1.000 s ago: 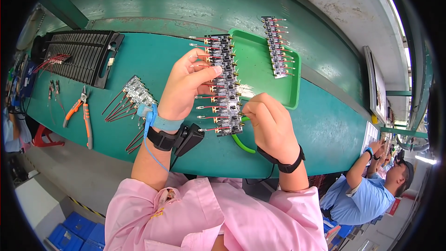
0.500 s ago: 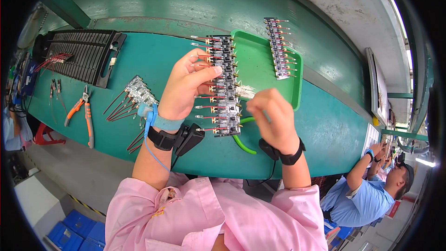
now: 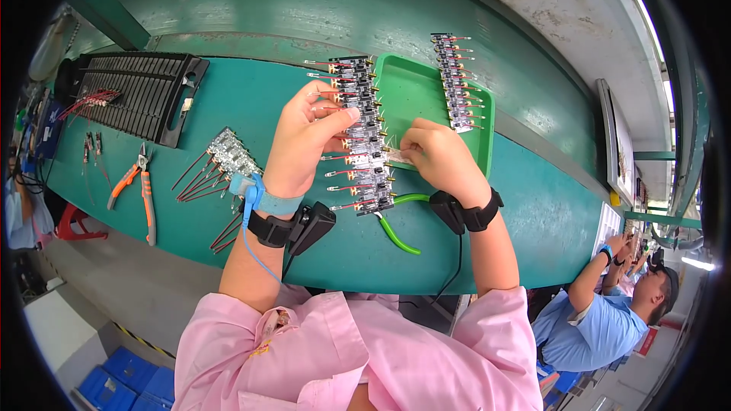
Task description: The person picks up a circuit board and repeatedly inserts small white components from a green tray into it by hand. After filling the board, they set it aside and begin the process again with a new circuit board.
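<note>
Left hand: the left hand [image 3: 298, 141], left of centre, holds a strip of joined circuit modules [image 3: 362, 99] between thumb and fingers.
Module strip: mid-frame, nearly vertical, its upper right side overlapping the left edge of the green tray [image 3: 411, 87].
Right hand: the right hand [image 3: 442, 156], right of centre, has its fingers drawn narrowly together at the white slivers [image 3: 398, 157]; whether one is pinched I cannot tell.
White slivers: a small heap in the tray's lower left corner, beside the strip.
Done on this strip: red leads with clear tips jut from its left side, top to bottom, apart from where the fingers cover it; that side looks fully fitted.
Left on this strip: the brass-coloured contacts along its right side seem to be where work remains; how many are finished is too small to tell.
Second strip: another leaded strip [image 3: 457, 84] lies across the tray's right edge, upper right of centre; finished or waiting, I cannot say.
Wired boards: a clear-and-white group [image 3: 231, 152] with red leads, left of centre, apart from the strip; its stage is unclear.
Tools: orange-handled pliers [image 3: 150, 202] lie open at left; a green-handled tool [image 3: 397, 236] lies below the strip, partly hidden. Neither is in use.
Black rack: the slotted rack [image 3: 141, 91], upper left, carries red-wired parts [image 3: 93, 99], so more pieces may remain.
</note>
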A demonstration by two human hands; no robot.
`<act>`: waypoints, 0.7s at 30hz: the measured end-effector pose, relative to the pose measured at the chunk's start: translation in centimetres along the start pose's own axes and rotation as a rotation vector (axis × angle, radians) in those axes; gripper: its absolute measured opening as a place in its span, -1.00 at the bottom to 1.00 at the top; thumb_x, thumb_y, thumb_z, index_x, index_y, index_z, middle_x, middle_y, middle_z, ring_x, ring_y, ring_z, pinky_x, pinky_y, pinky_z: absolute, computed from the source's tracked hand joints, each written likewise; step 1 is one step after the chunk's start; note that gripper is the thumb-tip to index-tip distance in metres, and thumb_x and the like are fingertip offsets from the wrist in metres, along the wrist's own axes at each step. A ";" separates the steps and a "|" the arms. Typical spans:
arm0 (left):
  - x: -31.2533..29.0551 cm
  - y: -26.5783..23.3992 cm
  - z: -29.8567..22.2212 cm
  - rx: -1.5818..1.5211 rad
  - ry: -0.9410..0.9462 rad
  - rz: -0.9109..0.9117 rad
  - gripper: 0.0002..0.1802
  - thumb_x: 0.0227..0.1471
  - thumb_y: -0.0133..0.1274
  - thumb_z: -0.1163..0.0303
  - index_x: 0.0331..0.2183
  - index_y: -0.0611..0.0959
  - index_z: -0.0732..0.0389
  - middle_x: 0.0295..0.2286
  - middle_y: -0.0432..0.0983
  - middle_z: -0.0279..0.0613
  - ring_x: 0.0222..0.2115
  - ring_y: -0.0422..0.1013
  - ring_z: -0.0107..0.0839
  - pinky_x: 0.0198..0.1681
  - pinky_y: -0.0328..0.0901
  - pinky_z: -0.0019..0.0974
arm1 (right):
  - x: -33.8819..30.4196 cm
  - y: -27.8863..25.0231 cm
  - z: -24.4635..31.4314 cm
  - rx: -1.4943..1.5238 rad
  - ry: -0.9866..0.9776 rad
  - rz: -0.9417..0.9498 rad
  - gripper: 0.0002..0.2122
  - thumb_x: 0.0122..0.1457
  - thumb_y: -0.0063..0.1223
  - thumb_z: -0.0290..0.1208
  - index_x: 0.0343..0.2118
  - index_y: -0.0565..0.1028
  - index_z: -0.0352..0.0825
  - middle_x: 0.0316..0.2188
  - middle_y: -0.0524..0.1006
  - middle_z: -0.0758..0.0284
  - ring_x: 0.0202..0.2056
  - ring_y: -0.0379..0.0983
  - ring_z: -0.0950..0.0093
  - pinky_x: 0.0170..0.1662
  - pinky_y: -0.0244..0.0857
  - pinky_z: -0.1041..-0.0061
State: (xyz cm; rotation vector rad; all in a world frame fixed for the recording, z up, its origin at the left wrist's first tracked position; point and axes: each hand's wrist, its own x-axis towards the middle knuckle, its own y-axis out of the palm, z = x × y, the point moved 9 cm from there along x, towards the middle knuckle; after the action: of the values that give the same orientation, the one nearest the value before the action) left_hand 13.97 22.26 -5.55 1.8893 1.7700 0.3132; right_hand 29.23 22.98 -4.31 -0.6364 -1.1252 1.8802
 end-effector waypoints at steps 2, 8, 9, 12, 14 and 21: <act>0.1 0.1 0.0 -0.003 -0.003 0.007 -0.79 -0.12 0.06 0.52 -0.36 0.41 0.20 -0.47 0.43 -0.29 -0.50 0.39 -0.58 -0.55 0.34 -0.51 | -0.2 -0.3 0.1 0.007 0.002 -0.022 -0.93 -0.18 0.04 -0.66 -0.56 0.43 -0.42 -0.57 0.38 0.25 -0.51 0.39 0.34 -0.43 0.25 0.46; 0.4 -0.3 0.3 0.009 0.007 0.010 -0.78 -0.13 0.07 0.51 -0.36 0.41 0.20 -0.48 0.42 -0.30 -0.49 0.38 -0.58 -0.55 0.34 -0.51 | -1.4 -2.2 2.0 -0.062 -0.074 -0.170 -0.93 -0.20 0.04 -0.67 -0.57 0.43 -0.42 -0.58 0.38 0.26 -0.52 0.38 0.34 -0.44 0.25 0.45; 0.4 -0.4 0.4 0.011 0.009 0.001 -0.78 -0.13 0.07 0.51 -0.36 0.41 0.20 -0.48 0.42 -0.30 -0.49 0.38 -0.58 -0.55 0.34 -0.51 | -1.6 -2.5 2.4 -0.062 -0.073 -0.169 -0.93 -0.20 0.04 -0.67 -0.57 0.43 -0.42 -0.58 0.38 0.26 -0.52 0.38 0.34 -0.44 0.25 0.45; 0.3 -0.3 0.4 0.010 0.011 -0.007 -0.78 -0.13 0.07 0.51 -0.35 0.41 0.20 -0.48 0.42 -0.30 -0.49 0.38 -0.58 -0.55 0.34 -0.51 | -2.4 -3.4 5.5 -0.121 -0.192 -0.175 -0.92 -0.21 0.05 -0.67 -0.59 0.41 -0.40 -0.58 0.37 0.27 -0.51 0.37 0.35 -0.45 0.25 0.45; 0.3 -0.1 0.3 0.001 0.016 -0.004 -0.77 -0.13 0.07 0.51 -0.35 0.41 0.21 -0.49 0.41 -0.31 -0.49 0.38 -0.58 -0.55 0.34 -0.52 | -2.7 -3.8 6.7 -0.077 -0.218 -0.172 -0.91 -0.21 0.05 -0.68 -0.59 0.40 -0.40 -0.58 0.37 0.28 -0.51 0.37 0.37 -0.45 0.24 0.46; 0.1 0.0 0.3 0.016 0.002 0.014 -0.78 -0.13 0.07 0.51 -0.35 0.41 0.21 -0.47 0.42 -0.29 -0.48 0.38 -0.57 -0.53 0.35 -0.50 | -3.6 -4.3 7.3 0.248 -0.186 -0.198 -0.88 -0.21 0.03 -0.73 -0.56 0.38 -0.41 -0.56 0.36 0.31 -0.53 0.32 0.47 -0.49 0.20 0.55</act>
State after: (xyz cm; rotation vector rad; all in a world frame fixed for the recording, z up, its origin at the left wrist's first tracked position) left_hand 14.19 22.30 -5.85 1.9141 1.7658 0.3071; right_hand 27.38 17.66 2.96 -0.2071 -1.0080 1.8943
